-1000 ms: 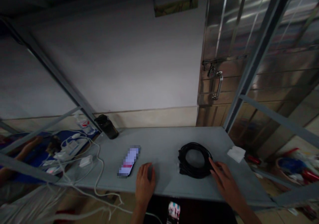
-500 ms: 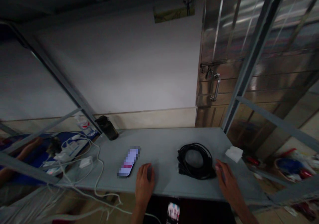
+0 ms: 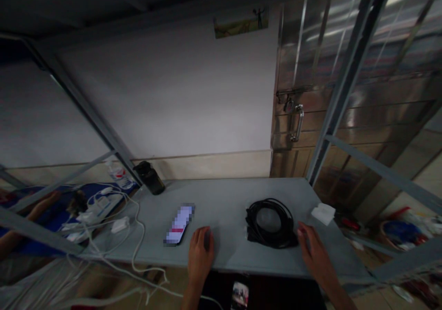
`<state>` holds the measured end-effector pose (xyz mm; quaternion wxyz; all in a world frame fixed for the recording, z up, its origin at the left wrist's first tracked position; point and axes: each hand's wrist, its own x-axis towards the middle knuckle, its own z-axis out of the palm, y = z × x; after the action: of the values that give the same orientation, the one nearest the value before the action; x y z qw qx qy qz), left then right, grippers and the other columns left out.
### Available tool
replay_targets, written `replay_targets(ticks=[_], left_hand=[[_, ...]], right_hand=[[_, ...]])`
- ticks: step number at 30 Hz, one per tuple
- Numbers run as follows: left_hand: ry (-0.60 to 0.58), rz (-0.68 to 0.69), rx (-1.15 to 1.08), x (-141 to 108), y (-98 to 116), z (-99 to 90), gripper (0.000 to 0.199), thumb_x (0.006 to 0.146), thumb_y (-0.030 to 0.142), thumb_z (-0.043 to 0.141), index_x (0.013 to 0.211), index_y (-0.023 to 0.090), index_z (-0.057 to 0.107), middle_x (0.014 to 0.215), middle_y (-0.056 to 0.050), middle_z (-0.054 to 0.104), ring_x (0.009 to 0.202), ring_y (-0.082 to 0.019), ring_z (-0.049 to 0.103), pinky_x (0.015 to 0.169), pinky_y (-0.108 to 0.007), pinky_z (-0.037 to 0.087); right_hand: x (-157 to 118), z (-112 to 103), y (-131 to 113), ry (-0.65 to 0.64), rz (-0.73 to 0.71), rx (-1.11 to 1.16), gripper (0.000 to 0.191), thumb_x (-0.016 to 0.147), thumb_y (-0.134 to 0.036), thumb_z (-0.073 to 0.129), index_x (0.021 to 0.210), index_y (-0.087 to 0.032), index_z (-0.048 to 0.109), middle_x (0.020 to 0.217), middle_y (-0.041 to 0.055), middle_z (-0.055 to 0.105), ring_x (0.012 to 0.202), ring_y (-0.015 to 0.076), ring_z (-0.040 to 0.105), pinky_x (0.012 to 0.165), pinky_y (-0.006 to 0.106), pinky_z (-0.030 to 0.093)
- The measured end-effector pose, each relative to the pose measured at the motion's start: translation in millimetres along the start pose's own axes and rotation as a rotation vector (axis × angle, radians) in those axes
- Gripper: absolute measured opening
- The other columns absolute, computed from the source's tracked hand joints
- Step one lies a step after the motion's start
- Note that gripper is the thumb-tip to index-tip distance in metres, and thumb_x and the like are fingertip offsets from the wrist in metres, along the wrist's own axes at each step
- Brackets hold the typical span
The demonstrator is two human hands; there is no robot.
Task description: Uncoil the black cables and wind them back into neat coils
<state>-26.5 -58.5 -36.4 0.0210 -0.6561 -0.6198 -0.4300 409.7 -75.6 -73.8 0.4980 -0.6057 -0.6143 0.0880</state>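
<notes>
A coil of black cable [image 3: 253,234] lies on the grey tabletop [image 3: 214,195]. Just right of the coil, my right hand [image 3: 314,248] rests with its fingers apart and nothing in it; its fingertips are close to the cable's edge. My left hand [image 3: 200,252] is on the table near the front edge, fingers curved and thumb apart, holding nothing. To its left lies a phone [image 3: 179,225] with a lit, pixelated screen. A second phone [image 3: 240,295] with a lit screen is below the table edge, between my forearms.
A dark bottle [image 3: 150,178] stands at the back left. White cables [image 3: 138,236] and an adapter [image 3: 120,224] lie at the left. White paper [image 3: 323,214] is at the right. Metal posts [image 3: 345,89] frame the table. Another person's arms [image 3: 37,209] show far left.
The view has shifted slightly. The picture on the lower phone's screen is different. Both hands hold their places.
</notes>
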Motion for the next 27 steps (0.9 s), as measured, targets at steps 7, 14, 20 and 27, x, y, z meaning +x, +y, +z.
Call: replay_targets(ticks=[7,14,20,27], left_hand=[[-0.003,0.014,0.000,-0.2,1.9,-1.6,0.024,0.109,0.039,0.058,0.122,0.025,0.072,0.119,-0.011,0.078,0.114,-0.033,0.076,0.104,-0.056,0.063],[0.008,0.041,0.025,-1.0,-1.5,0.9,0.025,0.110,0.039,0.057,0.123,0.023,0.071,0.120,-0.012,0.077,0.114,-0.032,0.075,0.103,-0.055,0.063],[0.019,0.066,0.046,-1.3,-4.1,2.5,0.026,0.111,0.039,0.055,0.123,0.022,0.071,0.119,-0.013,0.077,0.114,-0.033,0.075,0.102,-0.055,0.063],[0.010,0.071,0.053,-2.9,-4.2,1.6,0.024,0.111,0.037,0.056,0.125,0.023,0.070,0.120,-0.013,0.076,0.114,-0.033,0.075,0.102,-0.055,0.063]], right_hand=[[-1.1,-0.9,-2.1,-0.034,0.009,0.015,0.040,0.118,-0.055,0.044,0.140,-0.024,0.058,0.135,0.0150,0.069,0.125,0.0335,0.070,0.106,0.052,0.059],[2.2,-0.6,-5.3,0.010,-0.011,0.013,0.041,0.117,-0.058,0.045,0.133,-0.025,0.062,0.129,0.0131,0.073,0.118,0.0325,0.074,0.102,0.051,0.062],[0.9,-0.3,-5.1,0.012,-0.015,0.023,0.041,0.116,-0.060,0.047,0.132,-0.026,0.062,0.128,0.0129,0.073,0.118,0.0333,0.074,0.100,0.051,0.062],[1.2,-0.9,-5.9,-0.002,0.000,0.014,0.042,0.116,-0.061,0.046,0.135,-0.026,0.060,0.129,0.0137,0.072,0.117,0.0338,0.074,0.101,0.052,0.062]])
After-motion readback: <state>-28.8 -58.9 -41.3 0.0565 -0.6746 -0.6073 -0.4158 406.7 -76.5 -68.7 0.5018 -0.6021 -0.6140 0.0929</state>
